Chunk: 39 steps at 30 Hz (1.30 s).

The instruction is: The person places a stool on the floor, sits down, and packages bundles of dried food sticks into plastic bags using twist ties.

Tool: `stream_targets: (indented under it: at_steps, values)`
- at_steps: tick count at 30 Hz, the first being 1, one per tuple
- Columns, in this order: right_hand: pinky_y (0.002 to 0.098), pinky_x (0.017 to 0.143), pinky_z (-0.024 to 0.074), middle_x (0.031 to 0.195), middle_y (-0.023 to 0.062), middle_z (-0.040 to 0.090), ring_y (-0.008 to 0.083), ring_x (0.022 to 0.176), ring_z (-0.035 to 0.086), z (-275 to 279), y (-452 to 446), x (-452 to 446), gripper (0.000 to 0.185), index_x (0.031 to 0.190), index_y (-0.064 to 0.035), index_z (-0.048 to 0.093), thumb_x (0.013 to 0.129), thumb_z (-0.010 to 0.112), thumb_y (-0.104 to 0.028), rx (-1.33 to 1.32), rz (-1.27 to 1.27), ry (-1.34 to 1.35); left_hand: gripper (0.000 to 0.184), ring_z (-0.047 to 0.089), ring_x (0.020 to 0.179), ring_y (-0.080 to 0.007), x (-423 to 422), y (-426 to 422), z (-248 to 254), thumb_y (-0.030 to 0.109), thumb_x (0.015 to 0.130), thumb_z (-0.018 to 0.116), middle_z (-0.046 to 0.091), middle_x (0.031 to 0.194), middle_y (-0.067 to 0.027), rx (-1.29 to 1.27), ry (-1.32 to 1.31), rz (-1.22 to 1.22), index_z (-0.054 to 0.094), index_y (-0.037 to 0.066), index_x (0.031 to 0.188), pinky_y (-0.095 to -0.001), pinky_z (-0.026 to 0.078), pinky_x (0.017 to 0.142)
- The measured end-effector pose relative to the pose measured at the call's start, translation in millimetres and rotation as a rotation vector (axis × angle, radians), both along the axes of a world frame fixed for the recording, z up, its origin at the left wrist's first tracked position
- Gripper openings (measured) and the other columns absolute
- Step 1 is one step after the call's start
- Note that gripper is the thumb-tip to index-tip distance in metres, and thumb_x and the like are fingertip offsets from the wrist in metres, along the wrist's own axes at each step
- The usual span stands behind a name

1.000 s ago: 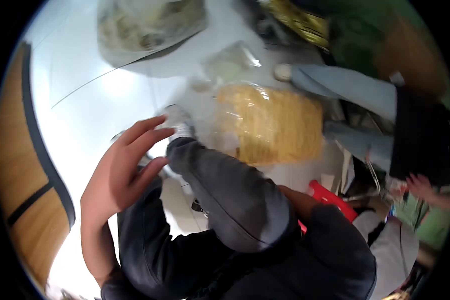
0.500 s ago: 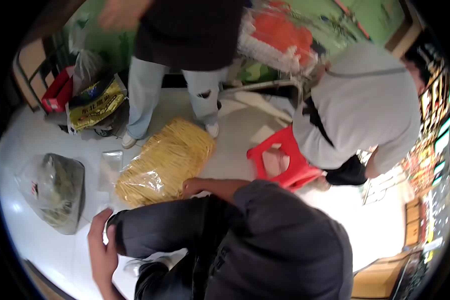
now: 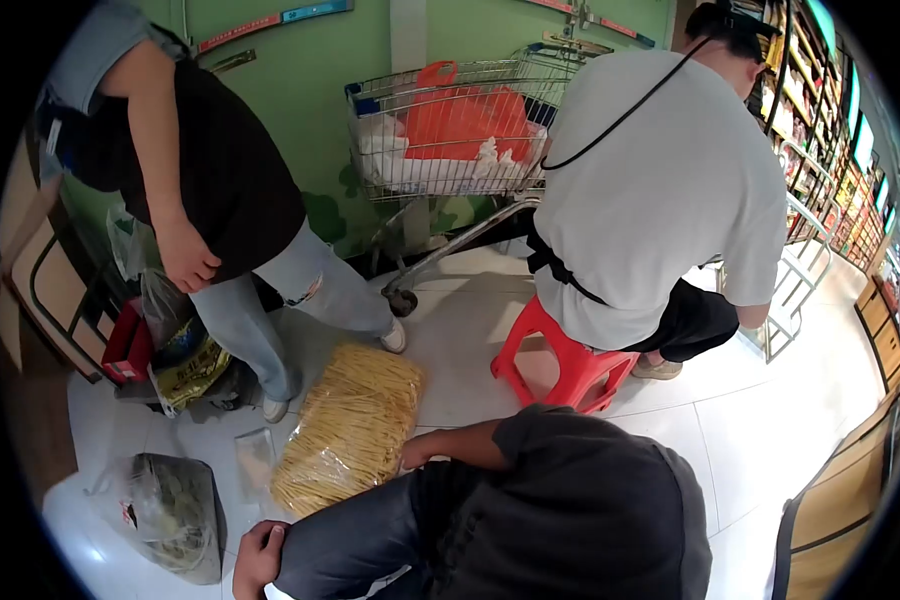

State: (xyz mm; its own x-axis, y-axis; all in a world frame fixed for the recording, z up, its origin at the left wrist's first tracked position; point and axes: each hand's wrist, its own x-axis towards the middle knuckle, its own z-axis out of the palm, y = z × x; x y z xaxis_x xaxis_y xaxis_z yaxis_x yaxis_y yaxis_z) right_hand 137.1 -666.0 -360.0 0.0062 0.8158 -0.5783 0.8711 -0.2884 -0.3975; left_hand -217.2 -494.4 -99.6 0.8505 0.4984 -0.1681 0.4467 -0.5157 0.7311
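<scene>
My left hand (image 3: pixel 259 556) rests at my bent knee (image 3: pixel 320 550) at the bottom left, fingers apart and bent over the dark trouser leg, holding nothing. On the far side of that leg, my right hand (image 3: pixel 417 452) is curled closed beside the lower right edge of a large clear bag of yellow sticks (image 3: pixel 355 420). No object shows in it. The bag lies on the white tiled floor. A small clear packet (image 3: pixel 256 462) lies left of it, and a tied plastic bag with greenish contents (image 3: pixel 173 510) stands further left.
A person in a black top (image 3: pixel 230 170) stands behind the yellow sticks. Another in a grey shirt (image 3: pixel 665 180) sits on a red stool (image 3: pixel 560 360). Behind are a shopping cart (image 3: pixel 450 130) with a red bag, a gold sack (image 3: pixel 190 375) and a red box (image 3: pixel 127 345). Wooden cabinets (image 3: pixel 835 500) are at right.
The view has swung up and round, showing the cart and both people more fully. My left hand has gone from raised with spread fingers to resting on my knee. The standing person's arm has lowered.
</scene>
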Motion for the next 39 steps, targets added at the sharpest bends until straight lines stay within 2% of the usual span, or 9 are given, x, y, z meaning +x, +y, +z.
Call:
stream_targets:
  at_steps: [2, 3, 10, 13, 18, 22, 24, 32, 39]
  values:
    - [0.0467, 0.081, 0.0478, 0.109, 0.0191, 0.067, 0.0327, 0.093, 0.062, 47, -21, 6, 0.047, 0.100, -0.0048, 0.072, 0.086, 0.053, -0.046, -0.284, -0.152, -0.046, 0.044, 0.064, 0.077, -0.0203, -2, 3, 0, 0.030, 0.102, 0.039, 0.069, 0.078, -0.0145, 0.009, 0.143, -0.033, 0.069, -0.002, 0.103, -0.0316, 0.048, 0.077]
    - [0.0484, 0.084, 0.0469, 0.114, 0.0173, 0.066, 0.0319, 0.097, 0.062, 67, -30, 15, 0.049, 0.108, -0.0060, 0.070, 0.088, 0.051, -0.047, -0.350, -0.115, -0.085, 0.052, 0.068, 0.084, -0.0329, -1, 4, -5, 0.033, 0.102, 0.034, 0.070, 0.088, -0.0223, -0.034, 0.135, -0.002, 0.072, -0.003, 0.096, -0.0371, 0.049, 0.083]
    - [0.0524, 0.100, 0.0412, 0.146, 0.0107, 0.044, 0.0333, 0.123, 0.053, 88, -90, 60, 0.068, 0.142, -0.0140, 0.046, 0.092, 0.041, -0.060, -0.736, -0.203, -0.048, 0.062, 0.066, 0.086, -0.0399, 3, -7, 4, 0.037, 0.103, 0.026, 0.069, 0.085, -0.0234, 0.078, 0.128, 0.041, 0.073, -0.002, 0.090, -0.0412, 0.048, 0.085]
    - [0.0603, 0.102, 0.0356, 0.153, 0.0143, 0.034, 0.0417, 0.131, 0.043, 108, -111, 49, 0.075, 0.147, -0.0165, 0.038, 0.091, 0.036, -0.067, -0.728, -0.434, 0.292, 0.062, 0.062, 0.087, -0.0450, -5, -5, 0, 0.036, 0.103, 0.025, 0.067, 0.086, -0.0254, 0.106, 0.154, 0.044, 0.073, -0.001, 0.087, -0.0455, 0.048, 0.085]
    - [0.0692, 0.098, 0.0339, 0.151, 0.0247, 0.030, 0.0499, 0.132, 0.037, 86, -90, 40, 0.078, 0.151, -0.0216, 0.027, 0.091, 0.030, -0.071, -0.968, -0.700, 0.369, 0.058, 0.060, 0.085, -0.0459, -19, -16, 3, 0.032, 0.102, 0.027, 0.066, 0.086, -0.0266, 0.062, 0.191, 0.106, 0.072, -0.001, 0.086, -0.0481, 0.046, 0.083]
    - [0.0607, 0.091, 0.0456, 0.144, 0.0151, 0.043, 0.0419, 0.116, 0.052, 104, -78, 34, 0.071, 0.143, -0.0133, 0.041, 0.092, 0.037, -0.063, -0.859, -0.629, 0.351, 0.048, 0.057, 0.084, -0.0452, -37, -22, -2, 0.025, 0.100, 0.033, 0.064, 0.085, -0.0273, 0.121, 0.181, 0.166, 0.070, -0.004, 0.087, -0.0488, 0.044, 0.081]
    - [0.0632, 0.098, 0.0391, 0.145, 0.0270, 0.038, 0.0475, 0.128, 0.043, 44, -74, 50, 0.081, 0.149, -0.0197, 0.032, 0.089, 0.029, -0.073, -1.022, -0.549, 0.353, 0.045, 0.055, 0.085, -0.0441, -38, -27, 5, 0.023, 0.100, 0.035, 0.062, 0.085, -0.0264, 0.100, 0.130, 0.156, 0.069, -0.003, 0.087, -0.0480, 0.043, 0.080]
    - [0.0578, 0.098, 0.0404, 0.142, 0.0156, 0.046, 0.0361, 0.119, 0.051, 54, -99, 55, 0.089, 0.143, -0.0176, 0.042, 0.082, 0.037, -0.082, -1.278, -0.800, 0.416, 0.034, 0.051, 0.080, -0.0389, -34, -18, 7, 0.019, 0.097, 0.042, 0.057, 0.078, -0.0216, 0.034, 0.069, 0.120, 0.068, -0.002, 0.090, -0.0429, 0.041, 0.079]
    - [0.0469, 0.105, 0.0379, 0.143, 0.0145, 0.045, 0.0293, 0.126, 0.048, 86, -114, 25, 0.099, 0.140, -0.0052, 0.044, 0.077, 0.047, -0.082, -1.090, -1.151, 0.651, 0.032, 0.049, 0.081, -0.0315, -28, 2, -4, 0.016, 0.097, 0.042, 0.055, 0.076, -0.0164, -0.093, -0.049, 0.131, 0.069, -0.001, 0.095, -0.0381, 0.041, 0.080]
